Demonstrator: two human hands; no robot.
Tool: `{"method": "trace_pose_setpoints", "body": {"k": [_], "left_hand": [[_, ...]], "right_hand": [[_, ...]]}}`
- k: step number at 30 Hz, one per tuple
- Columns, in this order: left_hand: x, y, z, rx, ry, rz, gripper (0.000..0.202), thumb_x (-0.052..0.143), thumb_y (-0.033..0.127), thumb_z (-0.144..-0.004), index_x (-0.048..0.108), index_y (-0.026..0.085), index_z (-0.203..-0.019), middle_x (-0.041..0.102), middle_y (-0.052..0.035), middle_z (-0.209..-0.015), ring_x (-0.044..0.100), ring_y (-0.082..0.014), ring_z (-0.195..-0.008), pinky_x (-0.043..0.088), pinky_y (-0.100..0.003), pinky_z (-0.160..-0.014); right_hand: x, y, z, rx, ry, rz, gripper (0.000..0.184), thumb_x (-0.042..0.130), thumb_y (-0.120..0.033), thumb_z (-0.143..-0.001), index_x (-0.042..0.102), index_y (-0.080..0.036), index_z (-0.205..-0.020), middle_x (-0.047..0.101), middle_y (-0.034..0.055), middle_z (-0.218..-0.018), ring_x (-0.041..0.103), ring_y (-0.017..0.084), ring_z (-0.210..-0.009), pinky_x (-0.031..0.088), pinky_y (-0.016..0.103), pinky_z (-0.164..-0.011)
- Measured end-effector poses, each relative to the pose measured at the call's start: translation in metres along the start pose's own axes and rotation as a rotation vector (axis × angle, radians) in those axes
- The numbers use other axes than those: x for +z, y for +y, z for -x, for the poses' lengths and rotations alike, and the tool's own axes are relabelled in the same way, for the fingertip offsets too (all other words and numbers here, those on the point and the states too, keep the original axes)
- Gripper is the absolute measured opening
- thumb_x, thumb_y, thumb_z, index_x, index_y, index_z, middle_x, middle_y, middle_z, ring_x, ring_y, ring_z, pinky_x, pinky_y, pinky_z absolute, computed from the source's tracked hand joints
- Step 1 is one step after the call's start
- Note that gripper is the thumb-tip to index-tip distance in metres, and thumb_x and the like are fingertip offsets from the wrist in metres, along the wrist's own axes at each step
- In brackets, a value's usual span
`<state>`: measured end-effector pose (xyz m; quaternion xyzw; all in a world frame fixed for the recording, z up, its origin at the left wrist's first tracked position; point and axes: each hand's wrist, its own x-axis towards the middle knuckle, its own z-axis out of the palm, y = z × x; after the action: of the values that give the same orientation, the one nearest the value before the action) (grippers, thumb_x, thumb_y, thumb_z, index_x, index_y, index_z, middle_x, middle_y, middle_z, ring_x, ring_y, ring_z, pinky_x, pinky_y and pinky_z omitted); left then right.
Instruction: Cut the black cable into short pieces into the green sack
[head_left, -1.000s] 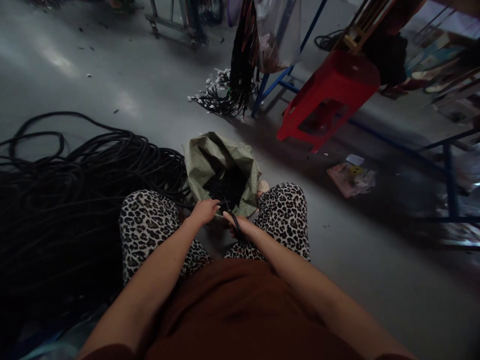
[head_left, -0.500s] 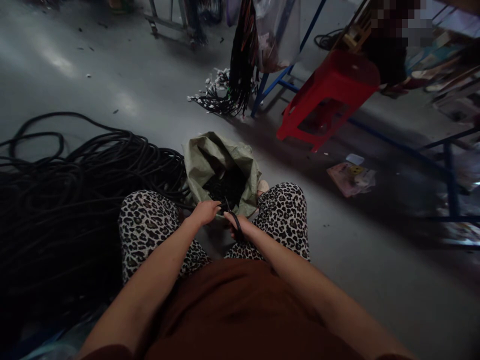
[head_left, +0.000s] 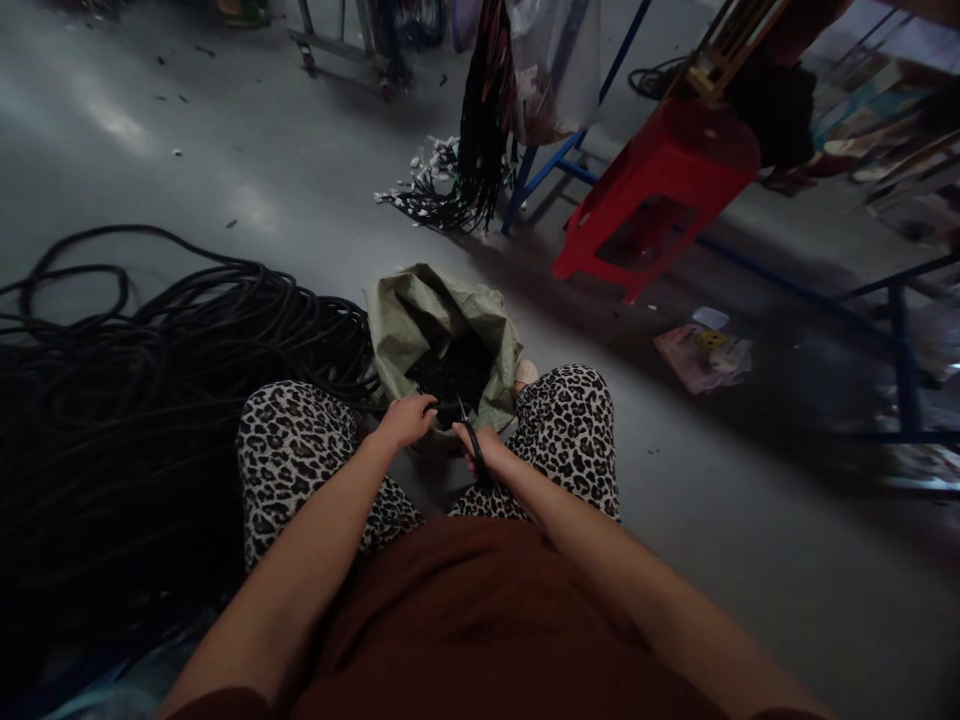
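Note:
Between my knees stands an open greenish woven sack (head_left: 394, 325) with short black pieces (head_left: 457, 365) inside, too dark to tell apart. My left hand (head_left: 407, 420) is closed around a black cable (head_left: 448, 411) at the near rim of the sack, and the cable's end sticks out to the right of the fingers. A pair of black-handled scissors (head_left: 477, 450) is in my right hand (head_left: 489, 452), blades pointing up beside that end. Whether the blades touch the cable is hard to tell.
A large heap of black cable (head_left: 202, 320) lies on the left. Ahead, a bundle of thin wires with white ends (head_left: 442, 190) hangs from a blue frame (head_left: 529, 190). To the right are a red plastic stool (head_left: 675, 160), a plastic packet (head_left: 701, 355) and a person's foot (head_left: 832, 165).
My left hand has shifted slightly left. The scissors have moved a little to the right, and their blades stand more clearly in view.

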<state>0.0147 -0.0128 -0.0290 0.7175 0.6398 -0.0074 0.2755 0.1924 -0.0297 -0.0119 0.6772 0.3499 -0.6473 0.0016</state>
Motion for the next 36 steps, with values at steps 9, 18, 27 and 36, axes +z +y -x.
{"method": "trace_pose_setpoints", "body": {"k": [9, 18, 27, 36], "left_hand": [[-0.0002, -0.0004, 0.0005, -0.010, -0.048, -0.052, 0.030, 0.042, 0.030, -0.088, 0.062, 0.026, -0.111, 0.066, -0.0046, -0.109, 0.058, -0.0199, -0.104, 0.043, -0.030, -0.089], [0.0011, -0.0016, -0.0002, -0.035, -0.078, -0.065, 0.031, 0.041, 0.030, -0.088, 0.062, 0.027, -0.111, 0.066, -0.0049, -0.111, 0.058, -0.0200, -0.107, 0.043, -0.030, -0.089], [-0.0005, -0.0010, -0.0001, -0.061, -0.110, -0.073, 0.032, 0.041, 0.031, -0.088, 0.062, 0.028, -0.112, 0.066, -0.0046, -0.111, 0.058, -0.0199, -0.107, 0.042, -0.031, -0.090], [-0.0017, -0.0066, 0.0002, -0.085, -0.080, -0.093, 0.032, 0.040, 0.031, -0.088, 0.061, 0.026, -0.112, 0.066, -0.0055, -0.110, 0.059, -0.0217, -0.106, 0.044, -0.033, -0.087]], "right_hand": [[0.0024, 0.0055, -0.0066, -0.005, 0.025, 0.028, 0.045, 0.053, -0.057, -0.082, 0.048, -0.016, -0.063, 0.041, -0.0049, -0.039, 0.042, 0.009, -0.029, 0.036, 0.019, -0.030], [0.0026, 0.0033, -0.0004, -0.016, 0.072, 0.077, 0.044, 0.058, -0.056, -0.077, 0.053, -0.015, -0.064, 0.042, -0.0022, -0.041, 0.042, 0.011, -0.031, 0.033, 0.020, -0.030], [0.0021, 0.0035, -0.0006, -0.035, 0.074, 0.113, 0.040, 0.058, -0.050, -0.081, 0.055, -0.012, -0.067, 0.040, -0.0020, -0.040, 0.043, 0.011, -0.034, 0.032, 0.019, -0.032], [-0.0007, 0.0048, 0.0004, -0.034, 0.062, 0.050, 0.042, 0.062, -0.052, -0.078, 0.049, -0.015, -0.062, 0.041, -0.0047, -0.042, 0.042, 0.008, -0.030, 0.033, 0.017, -0.028]]}}
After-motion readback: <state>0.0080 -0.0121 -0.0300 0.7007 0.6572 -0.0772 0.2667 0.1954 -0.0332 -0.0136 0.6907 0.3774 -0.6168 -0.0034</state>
